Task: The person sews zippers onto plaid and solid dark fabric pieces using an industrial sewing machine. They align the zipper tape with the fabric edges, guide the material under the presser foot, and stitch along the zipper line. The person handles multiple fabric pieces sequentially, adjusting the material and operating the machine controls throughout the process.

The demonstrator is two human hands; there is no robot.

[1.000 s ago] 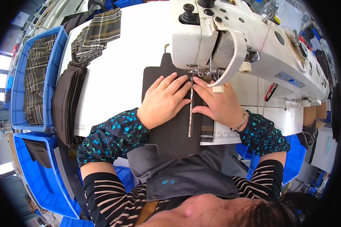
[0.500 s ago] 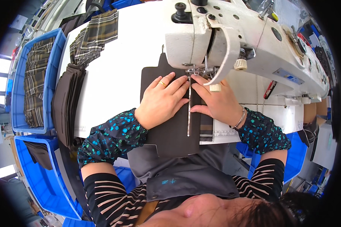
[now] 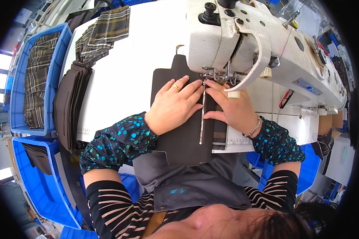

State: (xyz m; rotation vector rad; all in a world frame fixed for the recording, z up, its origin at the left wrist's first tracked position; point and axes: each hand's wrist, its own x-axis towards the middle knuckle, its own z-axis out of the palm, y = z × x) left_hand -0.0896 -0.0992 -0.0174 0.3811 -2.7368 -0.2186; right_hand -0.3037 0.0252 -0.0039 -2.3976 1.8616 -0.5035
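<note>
My left hand (image 3: 175, 103) lies flat on a dark brown fabric panel (image 3: 175, 145), fingertips beside a long narrow strip with a pale metallic edge (image 3: 201, 131), apparently a zipper. My right hand (image 3: 227, 103) rests across from it, fingers apart, thumb and fingertips at the strip's right edge. The top of the strip runs under the presser foot (image 3: 205, 76) of a white sewing machine (image 3: 211, 46); the needle area is partly hidden. A plaid piece (image 3: 219, 141) shows beneath the panel at the right.
A blue bin (image 3: 52, 91) of plaid pieces and another blue bin (image 3: 48, 191) stand at the left. Stacked brown panels (image 3: 70, 105) and plaid pieces (image 3: 105, 28) lie on the white table (image 3: 123, 75). A red-and-black tool (image 3: 286, 98) lies at the machine's right.
The whole view has shifted slightly since half a second ago, machine, panel and hands appearing a little further right. Both hands keep the same places on the panel beside the strip.
</note>
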